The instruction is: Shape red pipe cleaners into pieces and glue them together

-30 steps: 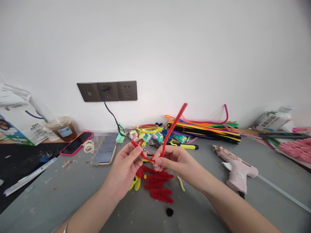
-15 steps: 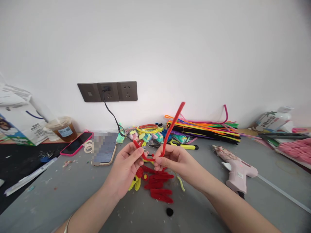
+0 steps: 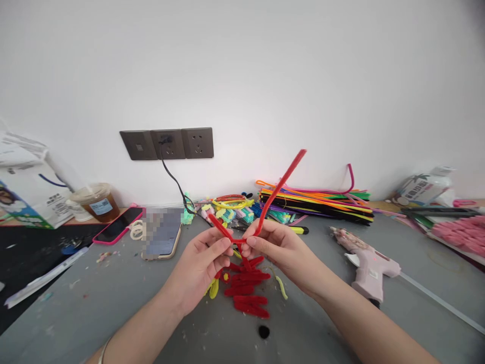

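Both hands pinch one red pipe cleaner (image 3: pixel 280 186) above the grey table (image 3: pixel 94 303). My left hand (image 3: pixel 202 263) grips its short end, which points up and left. My right hand (image 3: pixel 278 247) grips it just beside the bend, and the long end rises up and to the right. Fingertips of the two hands nearly touch. Below the hands lie several folded red pipe cleaner pieces (image 3: pixel 248 296), with yellow pieces (image 3: pixel 212 289) at their left.
A pink glue gun (image 3: pixel 369 265) lies right of my forearm. A bundle of coloured pipe cleaners (image 3: pixel 318 198) lies against the wall. Two phones (image 3: pixel 162 232) and a lidded drink cup (image 3: pixel 94 202) are at left. A black cable (image 3: pixel 176 184) runs from the wall sockets.
The hands have moved closer together and slightly up. The bend in the red pipe cleaner has tightened, and its long end now points higher and further right.
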Tool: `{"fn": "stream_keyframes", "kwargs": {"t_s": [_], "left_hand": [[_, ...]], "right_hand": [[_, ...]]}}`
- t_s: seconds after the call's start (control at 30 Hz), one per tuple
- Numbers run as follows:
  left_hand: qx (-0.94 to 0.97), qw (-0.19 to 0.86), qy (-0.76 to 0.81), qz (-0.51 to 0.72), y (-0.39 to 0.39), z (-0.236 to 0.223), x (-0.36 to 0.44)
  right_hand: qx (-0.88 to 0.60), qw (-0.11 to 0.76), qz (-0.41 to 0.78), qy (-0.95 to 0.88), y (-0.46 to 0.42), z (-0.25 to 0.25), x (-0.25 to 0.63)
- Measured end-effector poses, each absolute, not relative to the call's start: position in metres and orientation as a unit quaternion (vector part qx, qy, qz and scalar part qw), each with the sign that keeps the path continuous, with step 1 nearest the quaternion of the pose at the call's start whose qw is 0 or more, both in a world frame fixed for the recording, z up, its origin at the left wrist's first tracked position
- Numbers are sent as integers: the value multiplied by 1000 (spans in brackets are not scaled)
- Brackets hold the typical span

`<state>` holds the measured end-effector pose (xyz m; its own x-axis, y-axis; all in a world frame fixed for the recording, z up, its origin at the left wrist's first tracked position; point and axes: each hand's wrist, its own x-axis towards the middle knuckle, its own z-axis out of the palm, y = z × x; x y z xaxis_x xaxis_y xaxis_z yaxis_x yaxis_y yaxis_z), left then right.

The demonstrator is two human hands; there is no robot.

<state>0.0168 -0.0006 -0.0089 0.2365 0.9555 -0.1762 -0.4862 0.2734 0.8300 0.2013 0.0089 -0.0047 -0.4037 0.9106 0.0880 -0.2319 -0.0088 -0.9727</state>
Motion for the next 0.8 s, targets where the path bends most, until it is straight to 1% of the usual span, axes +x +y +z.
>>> {"fn": "stream_keyframes", "kwargs": {"t_s": [0.2, 0.4, 0.7, 0.8], "left_hand": [[350, 729, 346, 475, -3, -8, 16], [343, 732, 347, 476, -4, -8, 16], [360, 720, 380, 456, -2, -12, 16], [388, 719, 383, 432, -3, -11, 16]], "right_hand": [[-315, 424, 643, -555, 8, -2, 202], [-319, 410, 650, -555, 7, -1, 202], [-309, 430, 655, -539, 9, -1, 202], [-299, 434, 656, -540, 9, -2, 202]]}}
